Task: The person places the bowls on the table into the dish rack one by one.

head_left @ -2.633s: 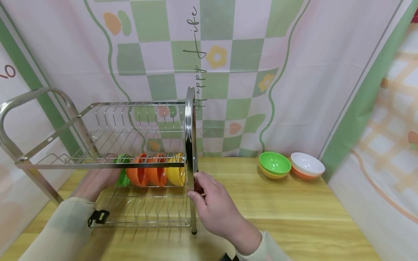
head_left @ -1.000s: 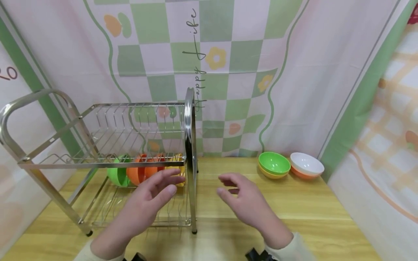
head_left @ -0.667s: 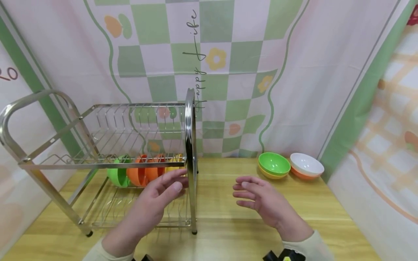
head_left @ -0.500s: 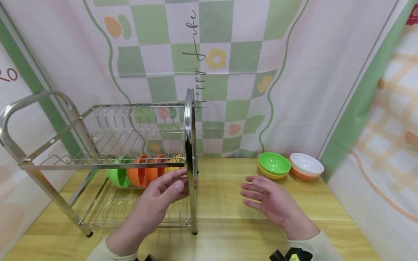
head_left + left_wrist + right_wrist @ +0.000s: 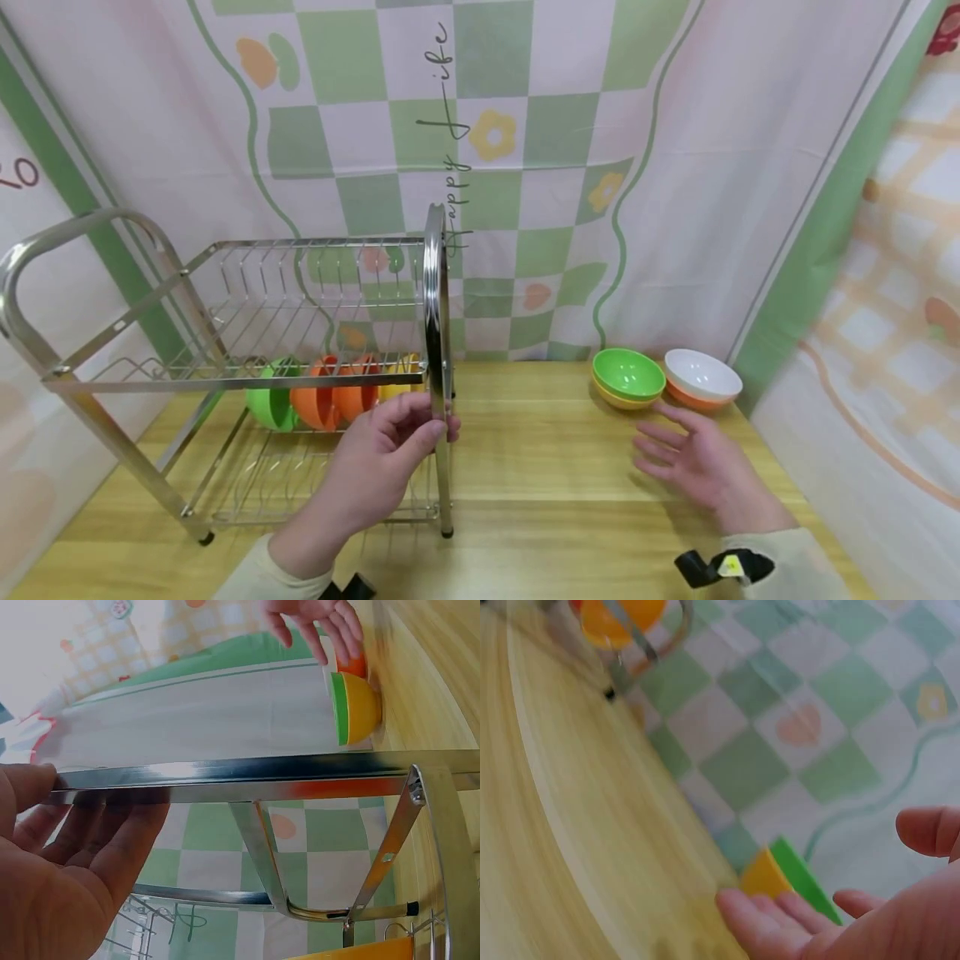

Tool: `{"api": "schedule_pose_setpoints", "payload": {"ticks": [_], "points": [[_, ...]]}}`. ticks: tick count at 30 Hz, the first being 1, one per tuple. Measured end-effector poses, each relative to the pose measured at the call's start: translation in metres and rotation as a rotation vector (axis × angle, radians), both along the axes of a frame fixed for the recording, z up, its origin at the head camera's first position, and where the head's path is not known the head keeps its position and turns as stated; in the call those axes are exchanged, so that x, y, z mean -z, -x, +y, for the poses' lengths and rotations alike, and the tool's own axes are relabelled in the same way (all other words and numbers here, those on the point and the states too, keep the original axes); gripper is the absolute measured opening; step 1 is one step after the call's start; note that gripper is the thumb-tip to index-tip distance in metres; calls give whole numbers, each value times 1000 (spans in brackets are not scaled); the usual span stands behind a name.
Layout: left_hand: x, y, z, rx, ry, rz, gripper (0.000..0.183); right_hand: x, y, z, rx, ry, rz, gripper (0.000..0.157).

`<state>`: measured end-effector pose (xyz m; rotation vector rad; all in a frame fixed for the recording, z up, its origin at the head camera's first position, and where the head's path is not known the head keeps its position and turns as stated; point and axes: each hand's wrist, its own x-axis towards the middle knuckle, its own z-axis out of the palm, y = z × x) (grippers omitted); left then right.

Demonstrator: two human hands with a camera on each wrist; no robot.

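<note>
My left hand (image 5: 382, 467) grips the front right post of a two-tier metal dish rack (image 5: 232, 384). In the left wrist view the thumb lies on one side of the post and the fingers on the other. With fingers spread and holding nothing, my right hand (image 5: 701, 462) is just in front of two bowl stacks. A green bowl (image 5: 628, 372) sits in a yellow bowl (image 5: 621, 402); a white bowl (image 5: 702, 374) sits in an orange bowl (image 5: 697, 402). The right wrist view shows the fingers partly covering the green and yellow bowls.
On the rack's lower tier, green (image 5: 262, 408), orange (image 5: 309, 407) and yellow (image 5: 397, 388) bowl-like dishes stand on edge in a row. The upper tier is bare wire. A patterned curtain (image 5: 525, 208) hangs behind the wooden table (image 5: 525, 475).
My left hand has left the row of dishes and now grips the rack's right post. My right hand has let go of that post and moved right, to the bowl stacks.
</note>
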<state>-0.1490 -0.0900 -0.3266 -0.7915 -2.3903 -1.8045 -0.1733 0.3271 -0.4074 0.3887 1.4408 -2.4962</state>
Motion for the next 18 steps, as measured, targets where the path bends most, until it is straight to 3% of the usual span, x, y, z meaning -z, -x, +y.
{"api": "schedule_pose_setpoints", "payload": {"ticks": [2,7,9,13,18], "points": [[0,0,0,-22,22,12,9,5,2,12,34,8,-40,31],[-3,-2,2,-61,54,12,8,11,7,39,117,70,-116,79],[-3,-2,2,-72,63,7,7,13,8,48,155,105,-141,88],[-3,-2,3,-85,76,1,8,16,11,65,226,157,-169,90],[-2,-3,5,-91,65,-8,8,18,15,84,248,160,-169,87]]}}
